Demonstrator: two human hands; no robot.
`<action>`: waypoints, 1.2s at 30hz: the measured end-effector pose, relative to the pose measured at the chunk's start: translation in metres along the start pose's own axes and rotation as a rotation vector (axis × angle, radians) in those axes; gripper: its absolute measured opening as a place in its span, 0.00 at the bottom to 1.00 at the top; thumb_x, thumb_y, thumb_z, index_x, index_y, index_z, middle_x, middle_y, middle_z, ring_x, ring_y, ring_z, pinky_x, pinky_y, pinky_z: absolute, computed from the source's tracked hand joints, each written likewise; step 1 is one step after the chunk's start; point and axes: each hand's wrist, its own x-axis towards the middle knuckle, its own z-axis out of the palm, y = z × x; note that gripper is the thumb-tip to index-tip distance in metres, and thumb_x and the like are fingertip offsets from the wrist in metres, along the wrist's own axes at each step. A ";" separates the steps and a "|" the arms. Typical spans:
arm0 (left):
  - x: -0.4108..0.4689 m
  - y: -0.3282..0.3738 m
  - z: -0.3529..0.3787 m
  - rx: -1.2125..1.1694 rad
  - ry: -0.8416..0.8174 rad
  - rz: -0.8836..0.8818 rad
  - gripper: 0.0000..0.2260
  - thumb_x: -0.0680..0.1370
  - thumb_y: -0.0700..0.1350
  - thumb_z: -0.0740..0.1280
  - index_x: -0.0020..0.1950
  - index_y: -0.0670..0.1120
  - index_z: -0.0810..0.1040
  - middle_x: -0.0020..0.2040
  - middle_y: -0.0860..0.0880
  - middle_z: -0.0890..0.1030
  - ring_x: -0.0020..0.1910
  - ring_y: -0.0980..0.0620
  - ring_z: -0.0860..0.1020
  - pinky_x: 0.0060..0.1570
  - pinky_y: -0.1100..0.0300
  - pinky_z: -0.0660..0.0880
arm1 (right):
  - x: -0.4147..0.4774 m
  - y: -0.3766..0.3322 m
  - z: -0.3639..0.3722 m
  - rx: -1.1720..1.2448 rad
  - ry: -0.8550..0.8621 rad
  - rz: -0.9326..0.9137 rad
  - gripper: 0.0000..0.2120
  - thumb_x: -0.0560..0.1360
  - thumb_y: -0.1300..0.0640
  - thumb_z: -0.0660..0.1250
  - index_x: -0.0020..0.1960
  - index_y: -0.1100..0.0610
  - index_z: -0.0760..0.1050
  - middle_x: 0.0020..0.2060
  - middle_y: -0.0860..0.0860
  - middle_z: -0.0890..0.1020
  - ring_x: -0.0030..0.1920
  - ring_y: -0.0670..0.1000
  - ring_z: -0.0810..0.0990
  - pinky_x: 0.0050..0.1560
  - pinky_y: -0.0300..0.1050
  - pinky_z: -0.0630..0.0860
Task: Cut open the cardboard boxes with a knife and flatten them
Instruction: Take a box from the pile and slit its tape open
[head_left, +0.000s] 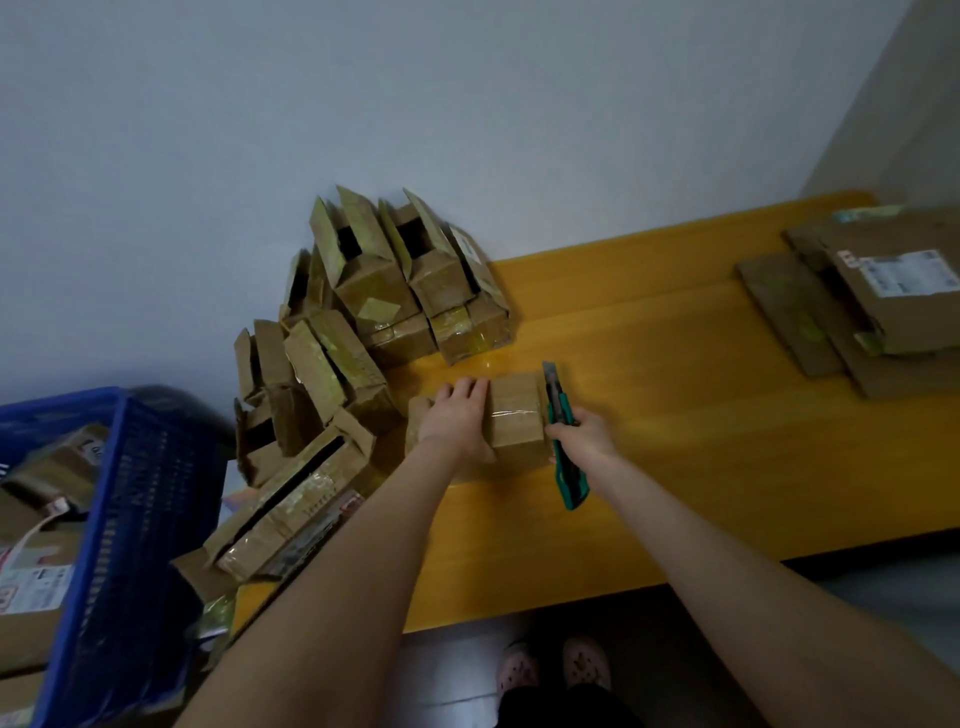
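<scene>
A small taped cardboard box (517, 415) lies on the yellow wooden table (675, 441). My left hand (457, 421) rests flat on top of the box with its fingers stretched out. Just right of the box, my right hand (584, 436) grips a green utility knife (563, 441), blade pointing away from me along the box's right side. Behind and to the left stands a heap of opened cardboard boxes (363, 322) with their flaps up.
A stack of flattened cardboard (857, 306) lies at the table's far right. A blue plastic crate (124, 519) with parcels stands at the left. The wall runs close behind the table. My feet in slippers show below the front edge.
</scene>
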 end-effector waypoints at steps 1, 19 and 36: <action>0.001 0.002 0.000 -0.006 -0.001 -0.002 0.48 0.69 0.52 0.77 0.79 0.49 0.49 0.77 0.48 0.57 0.76 0.43 0.55 0.73 0.44 0.60 | -0.001 0.001 -0.003 -0.039 0.007 -0.028 0.12 0.79 0.63 0.62 0.62 0.58 0.72 0.46 0.55 0.78 0.40 0.53 0.77 0.34 0.42 0.76; 0.011 0.014 0.009 0.011 -0.010 -0.025 0.48 0.67 0.50 0.78 0.79 0.49 0.52 0.75 0.48 0.59 0.75 0.41 0.57 0.73 0.39 0.56 | -0.011 0.026 -0.033 -0.318 0.036 -0.196 0.24 0.79 0.59 0.62 0.74 0.49 0.65 0.46 0.53 0.81 0.39 0.53 0.79 0.44 0.54 0.80; 0.012 0.014 0.010 0.051 0.000 -0.026 0.49 0.67 0.52 0.78 0.79 0.50 0.50 0.75 0.48 0.60 0.73 0.42 0.59 0.72 0.41 0.61 | -0.031 0.024 -0.035 -0.432 0.019 -0.212 0.25 0.80 0.57 0.63 0.76 0.50 0.63 0.43 0.51 0.79 0.34 0.50 0.77 0.40 0.50 0.80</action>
